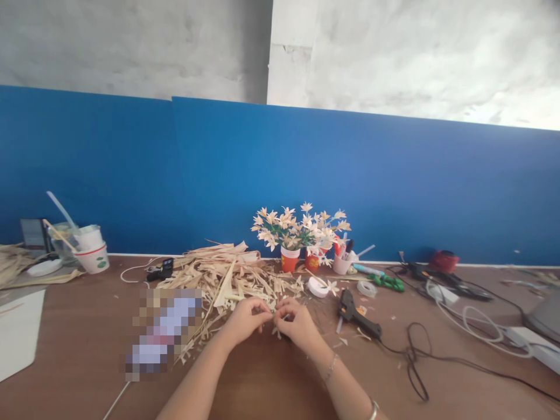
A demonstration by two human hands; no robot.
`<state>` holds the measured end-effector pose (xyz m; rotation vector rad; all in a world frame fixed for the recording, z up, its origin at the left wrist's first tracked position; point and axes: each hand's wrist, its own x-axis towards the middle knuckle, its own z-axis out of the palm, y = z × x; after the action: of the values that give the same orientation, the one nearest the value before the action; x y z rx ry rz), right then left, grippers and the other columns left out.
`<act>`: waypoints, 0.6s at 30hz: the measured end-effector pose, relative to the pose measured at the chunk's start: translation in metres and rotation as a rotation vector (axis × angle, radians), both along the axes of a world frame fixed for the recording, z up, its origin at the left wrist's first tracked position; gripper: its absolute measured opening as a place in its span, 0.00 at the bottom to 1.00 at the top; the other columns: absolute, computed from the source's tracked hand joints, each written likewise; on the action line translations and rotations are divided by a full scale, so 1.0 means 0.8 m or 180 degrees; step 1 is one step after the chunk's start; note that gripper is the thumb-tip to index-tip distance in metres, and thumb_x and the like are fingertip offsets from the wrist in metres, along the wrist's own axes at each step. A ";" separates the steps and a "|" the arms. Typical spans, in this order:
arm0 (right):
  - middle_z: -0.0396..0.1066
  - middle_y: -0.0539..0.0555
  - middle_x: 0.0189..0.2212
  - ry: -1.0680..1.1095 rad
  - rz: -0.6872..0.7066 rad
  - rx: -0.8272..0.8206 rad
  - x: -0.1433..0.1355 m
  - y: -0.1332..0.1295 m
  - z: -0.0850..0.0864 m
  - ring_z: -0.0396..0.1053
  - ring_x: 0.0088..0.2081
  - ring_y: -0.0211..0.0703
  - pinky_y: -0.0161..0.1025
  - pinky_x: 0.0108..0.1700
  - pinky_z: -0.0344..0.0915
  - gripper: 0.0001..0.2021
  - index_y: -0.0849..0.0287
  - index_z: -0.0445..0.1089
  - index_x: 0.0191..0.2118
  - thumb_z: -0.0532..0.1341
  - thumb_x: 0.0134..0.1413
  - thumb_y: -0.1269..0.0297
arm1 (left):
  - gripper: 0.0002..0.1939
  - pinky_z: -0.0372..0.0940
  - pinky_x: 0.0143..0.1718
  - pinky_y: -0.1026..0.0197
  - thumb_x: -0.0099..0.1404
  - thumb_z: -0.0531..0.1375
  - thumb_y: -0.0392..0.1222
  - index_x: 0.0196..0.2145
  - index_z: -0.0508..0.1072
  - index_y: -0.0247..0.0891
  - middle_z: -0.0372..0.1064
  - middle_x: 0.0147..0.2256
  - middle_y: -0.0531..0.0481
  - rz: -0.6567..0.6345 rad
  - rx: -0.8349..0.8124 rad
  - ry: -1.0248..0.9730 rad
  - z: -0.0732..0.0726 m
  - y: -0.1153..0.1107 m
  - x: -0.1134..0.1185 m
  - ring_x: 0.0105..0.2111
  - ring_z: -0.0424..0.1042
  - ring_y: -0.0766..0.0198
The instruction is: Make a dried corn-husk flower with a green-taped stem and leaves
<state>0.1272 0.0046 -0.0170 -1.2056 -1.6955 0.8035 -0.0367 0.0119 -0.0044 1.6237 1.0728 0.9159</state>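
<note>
The left hand (248,318) and right hand (298,325) have fingers nearly closed, seemingly for precision; anything held is unclear. A glue gun (361,319) lies handy.

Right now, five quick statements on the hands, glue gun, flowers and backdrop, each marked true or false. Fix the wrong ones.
1. The left hand and right hand are close together, fingers bent inward. True.
2. The glue gun is gripped in the right hand. False: it lies on the table, to the right of that hand.
3. The pale flowers rise above red cups. True.
4. The partition behind the table is yellow. False: it is blue.
5. Dried strips lie heaped beyond the left hand. True.
</note>
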 end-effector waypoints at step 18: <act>0.70 0.51 0.28 0.1123 0.0889 -0.1110 0.011 -0.004 0.017 0.64 0.29 0.36 0.33 0.32 0.58 0.02 0.60 0.75 0.20 0.65 0.35 0.67 | 0.08 0.52 0.22 0.65 0.49 0.62 0.43 0.22 0.72 0.34 0.66 0.18 0.53 -0.0056 -0.0164 -0.0056 0.012 -0.007 -0.002 0.19 0.59 0.68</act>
<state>0.1363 0.0015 -0.0034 -0.9837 -1.4831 1.4411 -0.0384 0.0065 0.0056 1.5775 1.0602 0.8827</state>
